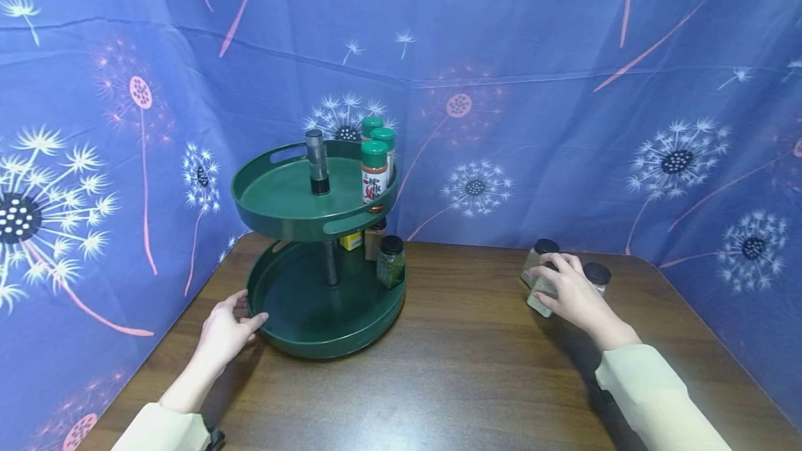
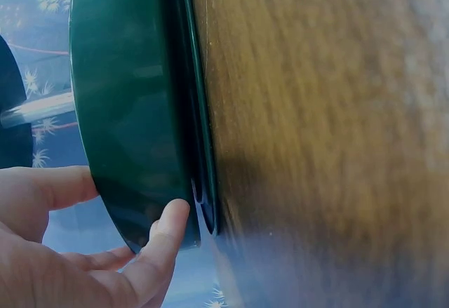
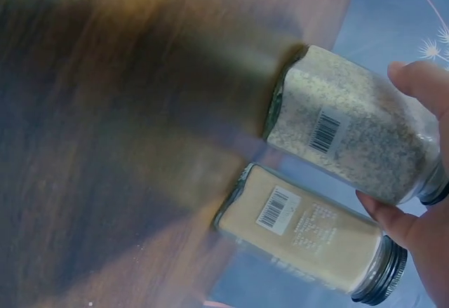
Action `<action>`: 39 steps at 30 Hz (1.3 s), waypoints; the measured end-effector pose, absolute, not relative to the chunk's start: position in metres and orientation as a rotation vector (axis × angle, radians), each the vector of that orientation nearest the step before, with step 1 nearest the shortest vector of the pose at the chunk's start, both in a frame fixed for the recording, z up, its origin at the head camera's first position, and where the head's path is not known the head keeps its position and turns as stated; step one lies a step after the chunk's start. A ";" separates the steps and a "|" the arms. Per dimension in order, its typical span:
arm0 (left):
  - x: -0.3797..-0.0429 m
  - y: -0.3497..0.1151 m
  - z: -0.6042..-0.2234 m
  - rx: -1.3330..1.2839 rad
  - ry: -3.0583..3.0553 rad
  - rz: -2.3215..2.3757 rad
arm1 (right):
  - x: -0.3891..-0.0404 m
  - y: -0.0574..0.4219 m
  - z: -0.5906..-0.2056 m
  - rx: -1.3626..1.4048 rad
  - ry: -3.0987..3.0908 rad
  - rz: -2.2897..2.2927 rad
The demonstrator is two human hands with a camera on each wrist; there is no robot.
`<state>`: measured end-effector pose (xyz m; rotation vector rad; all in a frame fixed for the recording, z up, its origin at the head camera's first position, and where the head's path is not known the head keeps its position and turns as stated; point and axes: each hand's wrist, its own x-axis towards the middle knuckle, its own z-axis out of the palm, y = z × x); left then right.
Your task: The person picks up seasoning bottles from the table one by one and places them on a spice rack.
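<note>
My left hand (image 1: 224,331) is at the near left side of the green two-tier turntable (image 1: 326,339), its fingers spread and touching the lower tray's outer wall (image 2: 130,125) and rim. On the right, my right hand (image 1: 579,298) grips a clear spice jar (image 3: 344,118) of pale speckled granules from above, thumb and fingers on either side near its top. Its base is close over the table. A black-lidded jar of beige powder (image 3: 302,231) stands beside it. Two black-lidded jars flank the hand in the head view, one behind (image 1: 539,254) and one to the right (image 1: 596,274).
On the upper tier, several green-capped bottles (image 1: 374,172) stand at the right edge. A jar of green flakes (image 1: 391,263), a brown jar (image 1: 374,239) and a yellow box (image 1: 351,241) sit on the lower tier. Blue dandelion-print cloth (image 1: 532,54) surrounds the wooden table (image 1: 464,339).
</note>
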<state>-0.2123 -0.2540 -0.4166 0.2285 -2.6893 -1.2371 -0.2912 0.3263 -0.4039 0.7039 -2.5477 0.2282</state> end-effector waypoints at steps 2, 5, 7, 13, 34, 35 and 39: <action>-0.212 -0.254 -0.417 0.237 -2.692 -1.249 | -0.293 0.327 -0.406 0.716 -2.525 0.219; -0.212 -0.255 -0.417 0.244 -2.692 -1.267 | -0.294 0.328 -0.407 0.723 -2.498 0.210; -0.213 -0.254 -0.417 0.247 -2.690 -1.280 | -0.295 0.328 -0.408 0.724 -2.487 0.209; -0.216 -0.257 -0.415 0.264 -2.692 -1.334 | -0.296 0.327 -0.409 0.724 -2.464 0.195; -0.257 -0.283 -0.404 0.292 -2.708 -1.457 | -0.295 0.327 -0.411 0.686 -2.475 0.148; -0.260 -0.284 -0.403 0.282 -2.715 -1.449 | -0.295 0.327 -0.411 0.690 -2.471 0.149; -0.270 -0.288 -0.400 0.260 -2.725 -1.396 | -0.296 0.327 -0.411 0.709 -2.452 0.148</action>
